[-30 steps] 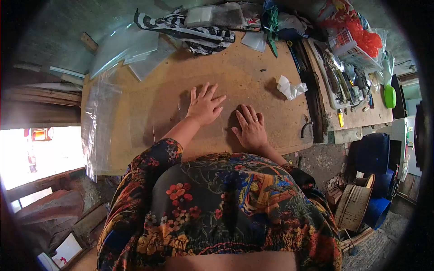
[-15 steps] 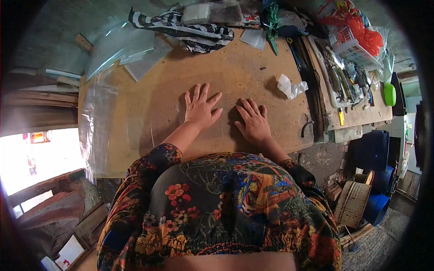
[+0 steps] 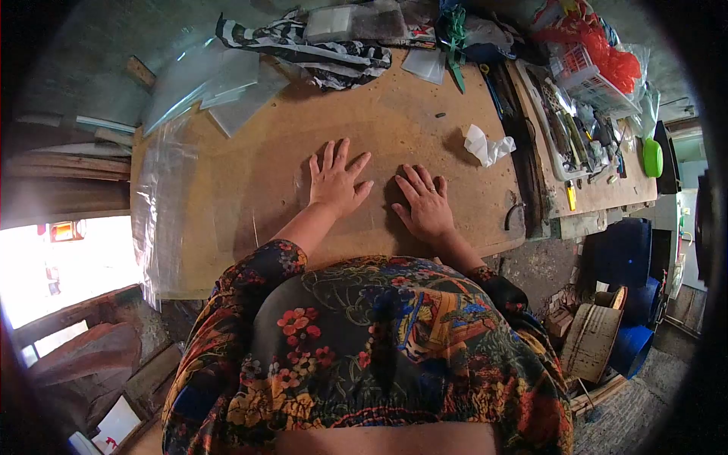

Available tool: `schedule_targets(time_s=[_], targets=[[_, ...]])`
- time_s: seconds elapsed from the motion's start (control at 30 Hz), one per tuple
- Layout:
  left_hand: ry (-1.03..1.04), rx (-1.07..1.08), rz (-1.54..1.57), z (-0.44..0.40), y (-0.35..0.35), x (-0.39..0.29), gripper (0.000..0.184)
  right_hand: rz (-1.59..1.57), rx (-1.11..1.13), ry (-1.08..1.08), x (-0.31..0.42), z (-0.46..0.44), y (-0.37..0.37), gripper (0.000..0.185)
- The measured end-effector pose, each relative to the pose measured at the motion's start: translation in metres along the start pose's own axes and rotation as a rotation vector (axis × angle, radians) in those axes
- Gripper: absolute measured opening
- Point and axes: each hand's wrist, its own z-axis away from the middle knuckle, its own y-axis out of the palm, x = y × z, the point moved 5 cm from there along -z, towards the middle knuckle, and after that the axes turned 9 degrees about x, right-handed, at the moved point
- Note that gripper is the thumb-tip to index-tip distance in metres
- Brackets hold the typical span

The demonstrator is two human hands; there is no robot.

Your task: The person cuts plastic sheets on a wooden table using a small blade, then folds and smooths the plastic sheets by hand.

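Note:
My left hand [image 3: 336, 182] lies palm down on the wooden tabletop [image 3: 409, 98], its fingers spread. To its right, my right hand [image 3: 425, 203] also rests flat on the wood with fingers apart and a ring on one finger. Neither hand holds anything. Under and around my left hand the surface looks darker, perhaps a thin clear sheet; I cannot tell its edges. A crumpled white tissue [image 3: 487, 145] lies to the right of my right hand. Beyond the hands is a small dark piece [image 3: 440, 115].
Clear plastic sheets [image 3: 235, 87] lie at the back left, and clear film [image 3: 163, 205] hangs over the left edge. A black-and-white striped bag [image 3: 349, 61] sits at the back. On the right are a tray of tools [image 3: 565, 136], a basket [image 3: 591, 80] and a green container [image 3: 652, 158].

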Motion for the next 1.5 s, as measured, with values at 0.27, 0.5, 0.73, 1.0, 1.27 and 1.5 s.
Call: schedule_targets(time_s=[0.27, 0.5, 0.73, 1.0, 1.27, 1.5], targets=[[-0.017, 0.054, -0.02, -0.001, 0.003, 0.001, 0.053, -0.151, -0.302, 0.045, -0.03, 0.02, -0.003, 0.042], [0.0, 0.054, -0.041, -0.002, 0.004, 0.0, 0.053, -0.026, -0.405, 0.742, -0.137, 0.123, -0.03, 0.032], [-0.038, 0.106, -0.06, -0.001, 0.002, 0.0, 0.053, -0.055, -0.417, 0.918, -0.145, 0.143, -0.02, 0.035], [-0.026, 0.081, -0.063, 0.0, 0.002, 0.0, 0.054, 0.101, -0.476, 0.859, -0.147, 0.14, -0.024, 0.017], [-0.031, 0.097, -0.023, 0.002, -0.003, 0.0, 0.054, -0.21, -0.472, 0.29, -0.066, 0.068, -0.057, 0.012], [-0.036, 0.093, 0.02, 0.003, -0.001, 0.002, 0.058, -0.278, -0.354, -0.008, -0.009, -0.007, -0.012, 0.013]])
